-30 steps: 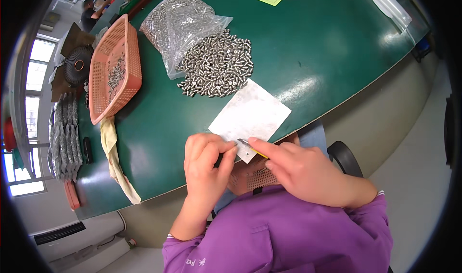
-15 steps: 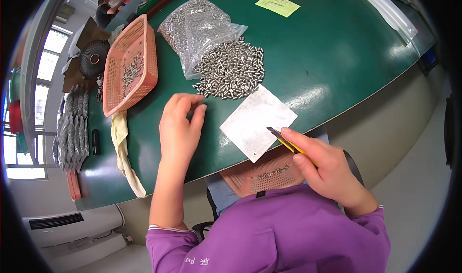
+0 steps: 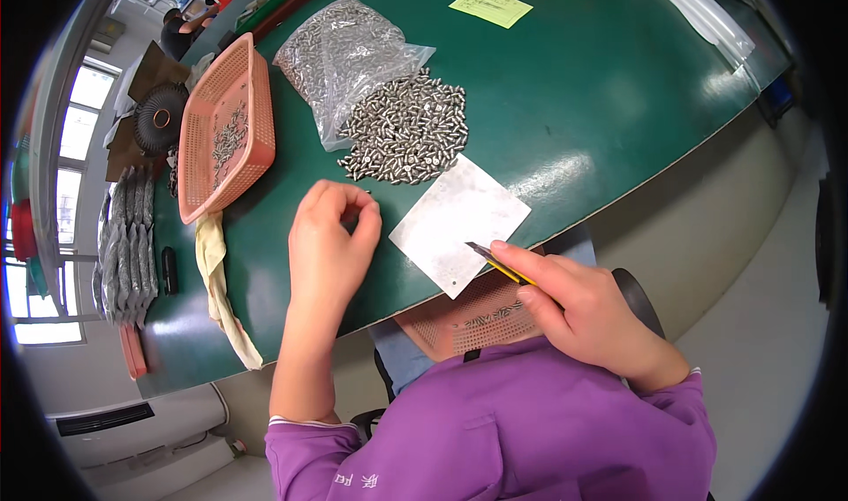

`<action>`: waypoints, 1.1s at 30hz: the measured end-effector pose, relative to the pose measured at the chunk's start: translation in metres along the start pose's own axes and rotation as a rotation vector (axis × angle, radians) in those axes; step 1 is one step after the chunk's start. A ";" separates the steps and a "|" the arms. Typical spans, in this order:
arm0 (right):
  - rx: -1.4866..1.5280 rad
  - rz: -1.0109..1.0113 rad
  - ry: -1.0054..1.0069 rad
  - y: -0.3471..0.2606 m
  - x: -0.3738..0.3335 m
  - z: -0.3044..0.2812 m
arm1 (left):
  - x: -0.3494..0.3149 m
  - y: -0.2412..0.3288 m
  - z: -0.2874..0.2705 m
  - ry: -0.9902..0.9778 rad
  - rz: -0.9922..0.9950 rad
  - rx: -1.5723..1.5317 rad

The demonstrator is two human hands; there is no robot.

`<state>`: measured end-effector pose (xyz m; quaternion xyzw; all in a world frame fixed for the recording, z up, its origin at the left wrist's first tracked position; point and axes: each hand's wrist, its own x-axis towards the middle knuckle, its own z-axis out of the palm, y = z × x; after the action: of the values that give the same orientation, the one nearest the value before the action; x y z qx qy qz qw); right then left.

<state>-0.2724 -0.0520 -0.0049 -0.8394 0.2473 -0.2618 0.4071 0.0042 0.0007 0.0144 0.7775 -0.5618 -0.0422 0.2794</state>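
Observation:
My right hand (image 3: 583, 302) grips a yellow and black utility knife (image 3: 503, 264), its dark tip over a white square plate (image 3: 455, 218) lying at the table's near edge. To the left of the plate my left hand (image 3: 331, 241) is closed, thumb and fingertips drawn together; whatever is between them is too small or hidden to make out. Just beyond both hands spreads a heap of small silvery metal pins (image 3: 411, 126). These lie at the mouth of a clear plastic bag (image 3: 340, 55) filled with more of the same.
A pink basket (image 3: 259, 139) with some metal parts stands at the left, beside a pale cloth (image 3: 212, 263). Another pink basket (image 3: 468, 320) rests below the table edge at my lap. A yellow paper slip (image 3: 491, 7) lies at the far side. One person (image 3: 181, 33) sits far left.
My left hand's fingers have drawn closer together near the pin heap. The knife tip has shifted slightly left and nearer over the plate. The whole view has turned a little.

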 end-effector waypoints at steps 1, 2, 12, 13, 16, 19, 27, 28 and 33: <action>0.001 0.007 0.005 0.001 0.001 0.002 | -0.008 0.011 -0.002 -0.023 -0.004 -0.034; -0.014 -0.013 -0.003 0.002 0.002 0.004 | -0.015 0.014 -0.001 -0.014 0.030 -0.041; -0.036 -0.018 0.022 0.003 0.003 0.003 | -0.010 -0.013 -0.006 0.028 -0.091 -0.030; -0.034 -0.022 0.021 0.003 0.003 0.004 | -0.006 -0.015 -0.003 0.009 -0.078 -0.045; -0.040 -0.025 0.013 0.001 0.003 0.004 | 0.007 -0.014 0.003 -0.008 -0.050 -0.012; -0.028 -0.035 0.013 -0.002 0.003 0.002 | 0.013 -0.015 0.008 -0.011 -0.015 -0.017; -0.013 -0.027 0.029 0.002 0.001 0.004 | 0.001 -0.012 -0.002 -0.054 -0.023 0.062; -0.013 -0.026 0.028 0.002 0.001 0.004 | -0.004 -0.008 -0.004 -0.055 -0.024 0.061; -0.026 -0.022 0.020 0.004 0.002 0.006 | -0.038 0.028 -0.001 0.003 0.119 -0.282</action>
<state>-0.2680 -0.0522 -0.0102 -0.8445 0.2454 -0.2717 0.3909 -0.0330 0.0291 0.0190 0.6960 -0.5949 -0.1032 0.3887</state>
